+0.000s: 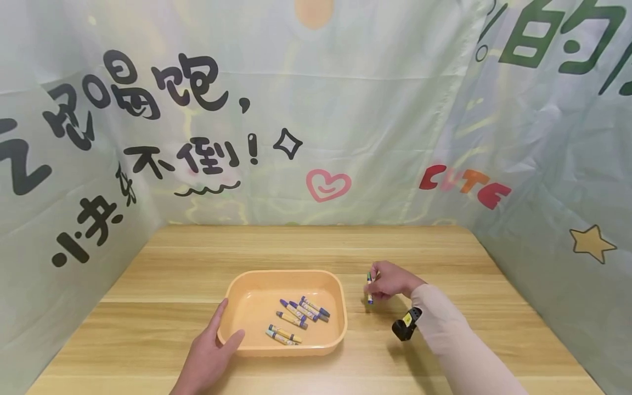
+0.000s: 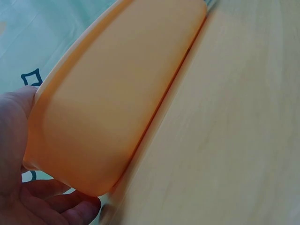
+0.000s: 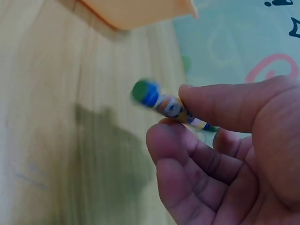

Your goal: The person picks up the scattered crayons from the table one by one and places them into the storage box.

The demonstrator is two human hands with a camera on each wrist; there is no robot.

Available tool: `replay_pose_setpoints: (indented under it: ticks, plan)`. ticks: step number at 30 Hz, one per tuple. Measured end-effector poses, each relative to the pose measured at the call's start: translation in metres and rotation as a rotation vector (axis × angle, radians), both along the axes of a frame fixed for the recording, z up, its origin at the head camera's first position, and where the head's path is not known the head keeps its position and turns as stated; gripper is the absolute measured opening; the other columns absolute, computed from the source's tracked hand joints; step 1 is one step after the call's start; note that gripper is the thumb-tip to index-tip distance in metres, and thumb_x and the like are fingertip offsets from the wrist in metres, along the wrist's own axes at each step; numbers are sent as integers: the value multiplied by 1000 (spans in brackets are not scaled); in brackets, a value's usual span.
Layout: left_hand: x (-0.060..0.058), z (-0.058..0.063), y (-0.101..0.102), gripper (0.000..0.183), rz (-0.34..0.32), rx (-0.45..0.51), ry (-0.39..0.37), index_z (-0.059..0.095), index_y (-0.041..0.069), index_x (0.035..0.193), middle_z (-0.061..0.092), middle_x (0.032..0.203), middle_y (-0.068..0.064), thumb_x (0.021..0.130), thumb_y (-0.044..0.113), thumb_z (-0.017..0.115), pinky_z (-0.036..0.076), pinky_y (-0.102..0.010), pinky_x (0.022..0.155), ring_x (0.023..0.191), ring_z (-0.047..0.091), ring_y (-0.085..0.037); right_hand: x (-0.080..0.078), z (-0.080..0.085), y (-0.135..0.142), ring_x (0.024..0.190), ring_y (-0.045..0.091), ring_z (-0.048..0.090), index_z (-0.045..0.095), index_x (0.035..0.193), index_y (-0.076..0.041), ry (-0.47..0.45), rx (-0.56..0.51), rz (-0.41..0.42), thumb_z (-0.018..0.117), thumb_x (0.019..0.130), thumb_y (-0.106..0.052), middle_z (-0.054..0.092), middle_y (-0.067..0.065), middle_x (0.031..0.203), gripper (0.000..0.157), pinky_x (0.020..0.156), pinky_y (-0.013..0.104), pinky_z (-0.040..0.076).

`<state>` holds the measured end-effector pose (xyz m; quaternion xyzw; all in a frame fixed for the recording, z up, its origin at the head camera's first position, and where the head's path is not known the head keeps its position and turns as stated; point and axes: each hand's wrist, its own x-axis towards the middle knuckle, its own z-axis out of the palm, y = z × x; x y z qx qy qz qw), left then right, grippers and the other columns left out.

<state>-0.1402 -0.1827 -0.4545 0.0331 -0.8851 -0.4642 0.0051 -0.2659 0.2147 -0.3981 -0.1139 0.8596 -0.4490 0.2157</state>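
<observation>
My left hand (image 1: 209, 351) grips the near left corner of an orange plastic tray (image 1: 281, 351), thumb over the rim and fingers along the outer wall. In the left wrist view that tray wall (image 2: 108, 103) rises beside the fingers, close over the wood. Off the tray's right side, my right hand (image 1: 392, 280) pinches a green crayon (image 3: 171, 107) between thumb and index finger, its other fingers curled below. The crayon has a printed, blue-banded wrapper and points roughly up and down in the head view. Several wrapped crayons (image 1: 288, 327) in blue, grey, yellow and pale tones lie in the tray.
A wooden table (image 1: 415, 247) carries the tray. Printed cloth (image 1: 375, 120) hangs behind it and along both sides. A black wrist camera (image 1: 406, 325) sits at the right sleeve, above the table.
</observation>
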Motion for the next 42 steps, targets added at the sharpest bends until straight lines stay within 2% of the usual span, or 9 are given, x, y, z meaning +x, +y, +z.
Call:
replay_pose_setpoints:
  ticks: [10,15,23,26,28,30,35,40,42]
  plan:
    - [0,0,1,79,-1,12,2,19,25,156,36,56,3,93,38,65,37,-23,43,46,36,-9,-9,11,-12,54,16,48,43,99,2,16,-28,-34,56,90,2,51,7,62,17,53,30,42]
    - [0,1,2,79,-9,8,-1,19,23,156,36,56,3,93,38,64,37,-22,43,46,36,-8,-9,21,-22,53,16,43,45,108,2,-6,-38,-34,56,91,-1,49,7,63,20,57,33,46]
    - [0,4,2,80,-16,6,-5,16,22,157,44,61,0,94,38,63,38,-23,43,46,38,-9,-8,31,-41,57,19,51,48,113,1,-22,-69,13,59,90,-3,51,9,68,26,65,42,54]
    - [1,3,0,80,-32,6,15,16,19,157,65,86,-16,94,38,62,46,-25,52,61,55,-12,-6,33,-49,58,19,53,50,114,2,-16,-58,27,60,90,-3,53,10,68,26,66,43,55]
    - [1,3,0,80,-37,0,30,15,17,157,64,109,-27,95,38,62,50,-26,61,78,64,-18,-6,34,-55,58,19,55,52,114,2,-8,-48,38,60,90,-4,55,10,70,26,67,43,56]
    - [0,3,-1,80,-39,-4,49,16,16,157,54,130,-30,95,37,62,51,-28,67,92,65,-23,-8,37,-62,60,19,56,53,113,2,-2,-40,54,61,90,-4,57,10,72,25,69,44,56]
    - [0,5,-1,81,-35,-8,18,14,19,157,66,95,-14,95,40,61,44,-25,50,61,53,-14,-8,38,-76,60,18,56,54,111,2,-8,-46,96,60,91,-3,57,9,73,22,70,45,56]
    - [0,5,0,80,-30,-3,15,16,20,157,66,103,-14,94,38,63,44,-26,48,59,51,-13,-10,33,-89,61,18,56,55,111,1,-8,-42,140,60,91,-3,57,8,73,21,63,37,55]
    - [0,5,-1,81,-29,-10,6,16,20,157,66,93,-13,94,38,63,43,-25,49,58,50,-12,-10,31,-96,60,17,55,55,111,1,-9,-41,156,60,91,-3,56,7,71,21,63,37,55]
